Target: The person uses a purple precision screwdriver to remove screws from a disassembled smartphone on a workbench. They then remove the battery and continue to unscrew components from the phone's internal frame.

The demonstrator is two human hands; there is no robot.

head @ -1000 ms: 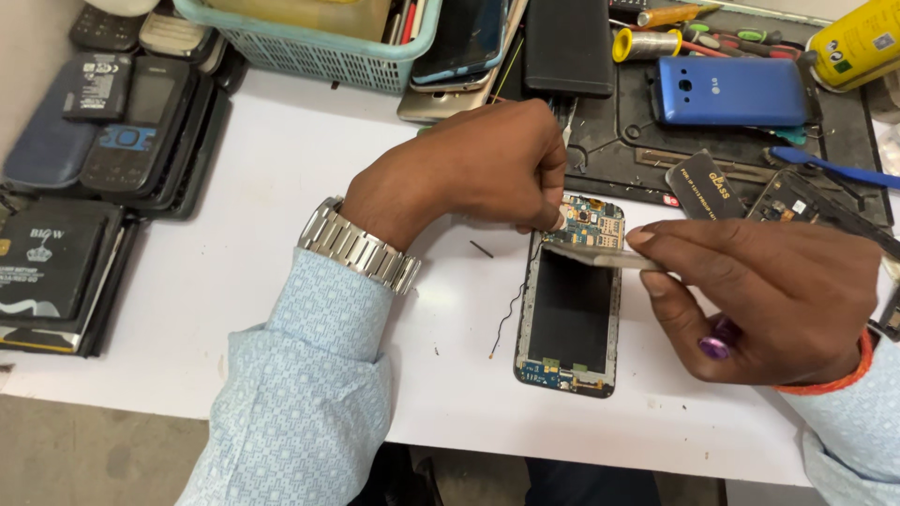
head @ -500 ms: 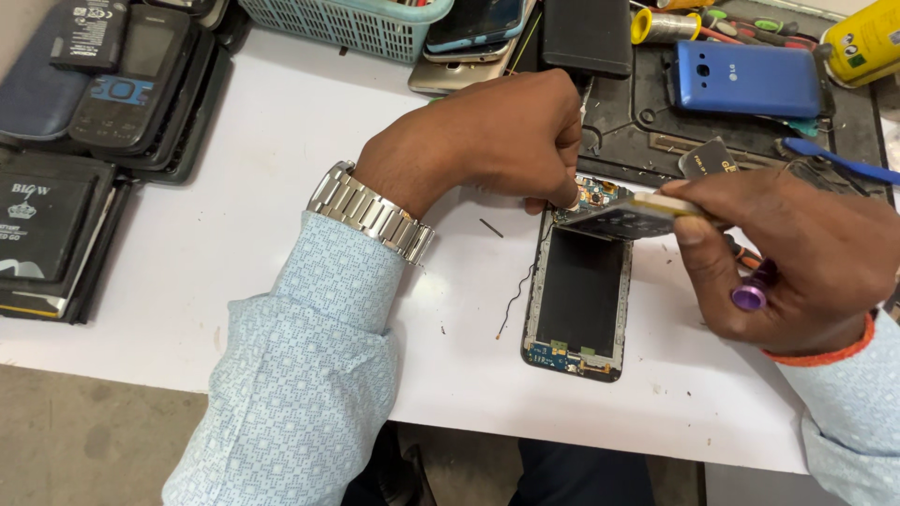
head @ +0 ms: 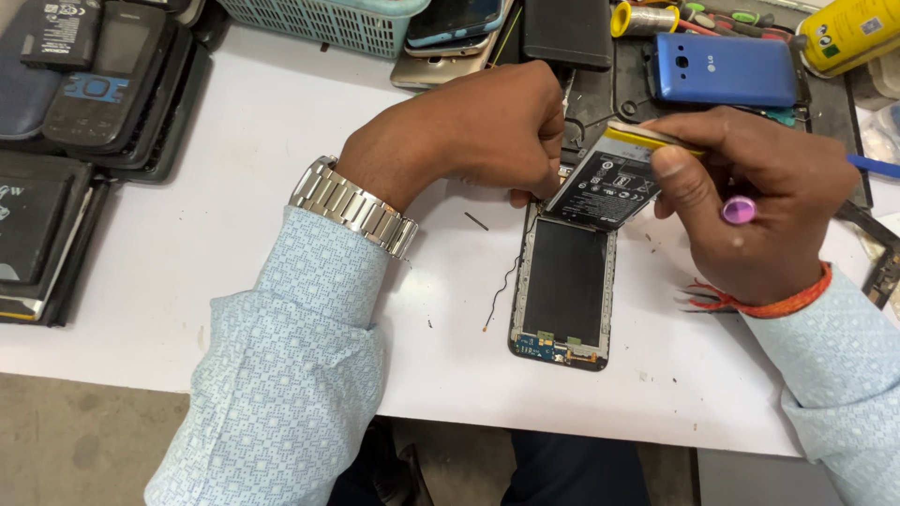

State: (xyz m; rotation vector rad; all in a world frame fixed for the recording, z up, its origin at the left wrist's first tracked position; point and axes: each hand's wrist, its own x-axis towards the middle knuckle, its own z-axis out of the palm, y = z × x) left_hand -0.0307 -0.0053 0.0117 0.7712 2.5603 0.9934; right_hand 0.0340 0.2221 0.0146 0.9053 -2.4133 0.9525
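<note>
Now I lift a battery out of an open phone.

My right hand (head: 750,201) pinches the black battery (head: 609,183) by its far right edge, so it tilts up above the top of the phone (head: 562,281). My left hand (head: 473,131) is curled tight, its fingertips pressed on the phone's far left corner. I see the phone lying flat on the white table (head: 234,206), a blue phone (head: 722,70) farther away, and old phones (head: 103,84) stacked far left.

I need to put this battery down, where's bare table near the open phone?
Bare white table lies between the stacked phones and the left hand, and below the open phone toward the front edge. The back, by the basket and blue phone, is crowded.
</note>
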